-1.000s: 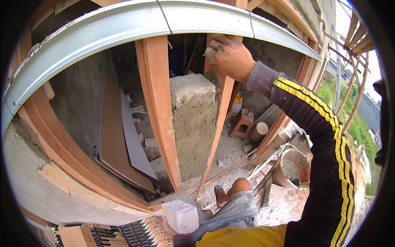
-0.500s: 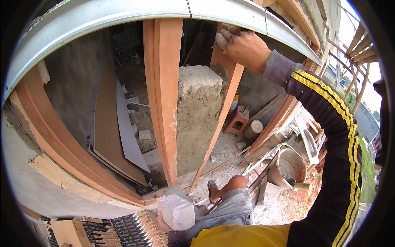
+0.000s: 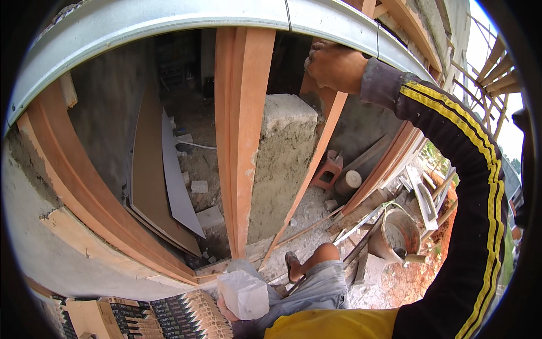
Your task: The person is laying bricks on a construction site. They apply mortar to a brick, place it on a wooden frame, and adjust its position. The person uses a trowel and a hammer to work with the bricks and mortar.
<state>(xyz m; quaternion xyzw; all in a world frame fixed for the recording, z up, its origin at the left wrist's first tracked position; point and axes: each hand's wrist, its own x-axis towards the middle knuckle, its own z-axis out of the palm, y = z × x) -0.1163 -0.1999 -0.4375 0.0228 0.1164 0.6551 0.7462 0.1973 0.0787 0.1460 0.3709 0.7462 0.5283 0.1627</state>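
Low in the view, my left hand (image 3: 226, 309) is closed round the side of a whitish lightweight concrete block (image 3: 244, 295), held in front of my lap. My right hand (image 3: 337, 66) is raised under the metal beam, its fingers curled at the upper part of a wooden post (image 3: 332, 110). Its fingertips are partly hidden, and they look dusty. Between this post and another wooden post (image 3: 245, 113) stands a short wall of blocks (image 3: 283, 169) with rough mortar on its face and a pale block top.
A grey metal beam (image 3: 169, 28) crosses overhead. Beyond the frame are leaning boards (image 3: 149, 175), a red plastic stool (image 3: 327, 170) and rubble. A bucket of mortar (image 3: 395, 231) stands at right among scrap wood. Stacked boxes (image 3: 132, 316) lie at lower left.
The view has shifted slightly, so the posts and wall sit further right. My right hand has turned and its fingers are more curled at the post. The left hand keeps the block.
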